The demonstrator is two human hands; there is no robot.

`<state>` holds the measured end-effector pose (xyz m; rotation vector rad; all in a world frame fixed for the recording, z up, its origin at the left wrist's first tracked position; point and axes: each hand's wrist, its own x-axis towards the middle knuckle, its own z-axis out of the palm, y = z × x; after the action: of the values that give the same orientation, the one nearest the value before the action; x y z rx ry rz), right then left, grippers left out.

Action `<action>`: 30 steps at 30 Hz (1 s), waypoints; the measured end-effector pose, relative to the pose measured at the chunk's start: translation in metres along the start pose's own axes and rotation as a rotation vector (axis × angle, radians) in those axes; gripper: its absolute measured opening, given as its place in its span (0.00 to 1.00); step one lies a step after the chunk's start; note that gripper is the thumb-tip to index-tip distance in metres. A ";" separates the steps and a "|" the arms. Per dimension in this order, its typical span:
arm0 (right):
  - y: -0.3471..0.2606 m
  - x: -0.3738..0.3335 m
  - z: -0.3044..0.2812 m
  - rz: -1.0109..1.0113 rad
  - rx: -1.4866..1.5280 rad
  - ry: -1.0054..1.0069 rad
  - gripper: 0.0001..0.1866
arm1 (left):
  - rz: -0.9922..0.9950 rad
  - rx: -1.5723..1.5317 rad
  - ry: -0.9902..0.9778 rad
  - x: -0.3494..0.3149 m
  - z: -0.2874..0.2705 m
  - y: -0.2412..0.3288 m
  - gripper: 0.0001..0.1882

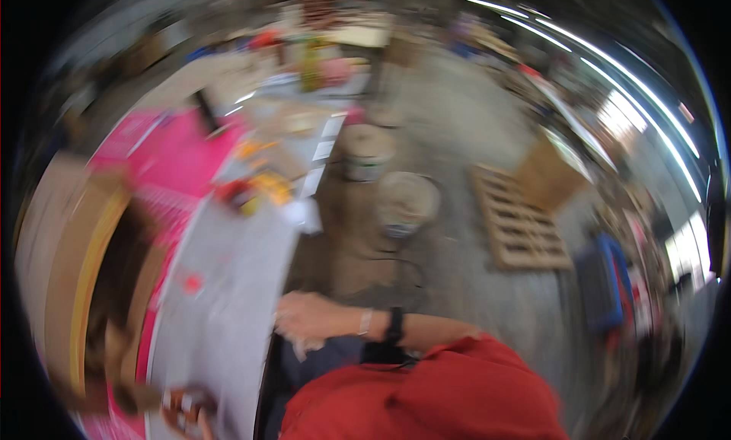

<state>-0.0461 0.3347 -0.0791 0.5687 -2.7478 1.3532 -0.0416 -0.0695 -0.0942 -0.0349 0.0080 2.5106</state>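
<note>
My right hand point(308, 317), with a bracelet and a black watch behind it, is at the right edge of the long white tabletop point(228, 288). Its fingers look curled, with a pale scrap point(306, 347) below them, too blurred to name. At the bottom left, my left hand point(196, 419) is low over the table, partly cut off by the picture's edge. Its fingers are bent around a small reddish-brown and white item point(179, 402) whose kind does not show. Beside it stands an open cardboard box point(65, 288) with a dark inside.
Bright pink sheeting point(175, 154) covers the table's far left. Orange and yellow pieces point(266, 187) lie mid-table near a dark upright object point(204, 113). Two buckets point(407, 196) stand on the floor right of the table. Farther right are a wooden pallet point(521, 227) and a blue bin point(605, 280).
</note>
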 end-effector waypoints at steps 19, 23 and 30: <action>0.007 -0.092 -0.078 0.216 0.154 0.621 0.15 | 0.184 1.376 -0.415 0.268 0.119 -0.132 0.09; 0.006 -0.102 -0.071 0.195 0.159 0.722 0.15 | 0.159 1.510 -0.636 0.282 0.127 -0.153 0.09; 0.001 -0.125 -0.066 0.243 0.186 0.745 0.14 | 0.181 1.682 -0.970 0.292 0.122 -0.189 0.10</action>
<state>0.0613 0.4248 -0.0614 -0.2498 -2.1328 1.4791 -0.1689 0.2572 0.0206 1.7778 1.6255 1.6456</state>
